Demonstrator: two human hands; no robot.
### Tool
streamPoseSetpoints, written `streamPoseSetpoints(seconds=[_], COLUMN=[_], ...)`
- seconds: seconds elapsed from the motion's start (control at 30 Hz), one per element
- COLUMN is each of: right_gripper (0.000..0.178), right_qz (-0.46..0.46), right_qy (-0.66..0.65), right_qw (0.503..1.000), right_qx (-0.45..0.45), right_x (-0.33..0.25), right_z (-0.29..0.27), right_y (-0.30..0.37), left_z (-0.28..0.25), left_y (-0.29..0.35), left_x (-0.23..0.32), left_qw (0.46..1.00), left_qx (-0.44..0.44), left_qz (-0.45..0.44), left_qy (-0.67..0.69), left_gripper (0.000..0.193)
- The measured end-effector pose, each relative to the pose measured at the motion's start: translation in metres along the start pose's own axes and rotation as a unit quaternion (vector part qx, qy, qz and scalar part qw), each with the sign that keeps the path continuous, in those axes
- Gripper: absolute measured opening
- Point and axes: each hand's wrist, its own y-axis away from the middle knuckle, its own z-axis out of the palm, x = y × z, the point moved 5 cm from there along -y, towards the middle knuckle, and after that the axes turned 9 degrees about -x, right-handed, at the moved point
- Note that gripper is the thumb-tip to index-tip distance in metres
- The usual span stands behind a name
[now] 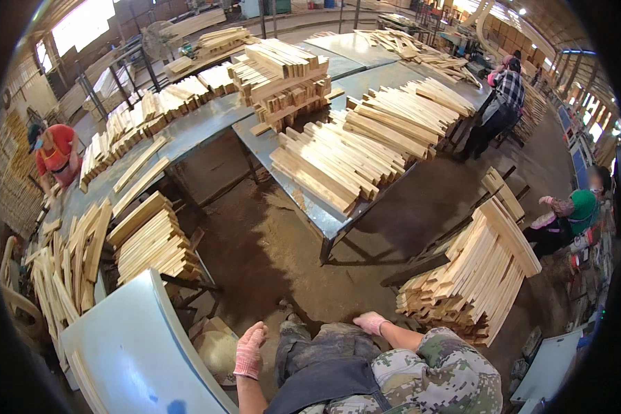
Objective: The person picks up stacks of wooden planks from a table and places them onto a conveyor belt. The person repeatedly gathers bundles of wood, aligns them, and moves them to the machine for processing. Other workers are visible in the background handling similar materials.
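Note:
My left hand (250,350), in a pinkish work glove, is raised beside my left thigh, close to the pale blue metal panel (134,341). Its fingers point upward, and I see nothing in them. My right hand (372,323), gloved alike, lies by my right knee with its fingers stretched out and nothing held. Dark trousers and an apron (324,383) cover my lap. To the right of my right hand leans a big stack of wooden strips (469,269). Another stack of strips (155,241) sits left of me, beyond the panel.
Ahead stands a metal table (317,214) bearing rows of wooden strips (372,141) and a crosswise pile (283,79). Loose strips (69,265) lie at the left. People work around: one in red (58,155), one in plaid (507,96), one in green (583,210).

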Motion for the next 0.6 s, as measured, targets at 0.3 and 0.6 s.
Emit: streamPoseSetpoints(seconds=[0.3, 0.6], right_gripper=[0.034, 0.103], right_qz=[0.05, 0.05], right_qy=[-0.124, -0.305], right_qw=[0.99, 0.904], right_qx=[-0.041, 0.296], right_x=[0.074, -0.036], right_z=[-0.078, -0.342], right_y=[-0.053, -0.041], left_z=[-0.009, 0.147], left_y=[-0.206, -0.39], left_x=[0.047, 0.059], left_qw=[0.996, 0.966], left_qx=[-0.021, -0.16], left_qz=[-0.08, -0.188], left_qy=[0.044, -0.079], left_gripper=[0.042, 0.061])
